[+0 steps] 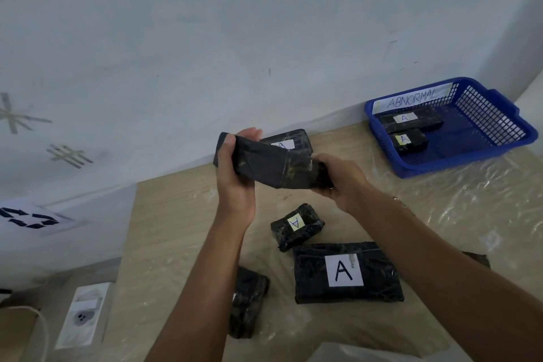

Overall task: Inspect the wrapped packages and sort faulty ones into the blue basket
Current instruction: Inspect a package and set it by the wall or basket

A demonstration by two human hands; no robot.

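I hold a long black wrapped package (270, 166) in the air above the table, its label side hidden. My left hand (235, 182) grips its left end and my right hand (342, 182) grips its right end. The blue basket (499, 153), labelled ABNORMAL, stands at the far right with two black packages (410, 120) marked A inside. On the table lie a large package marked A (346, 272), a small one marked A (296, 225), another by the wall (289, 141) and one beneath my left forearm (248, 306).
The wooden table (176, 214) is covered with clear plastic film. A white product box (83, 314) and a brown paper bag (20, 332) sit off the table's left side. The white wall runs close behind the table. Something pale (367, 353) shows at the bottom edge.
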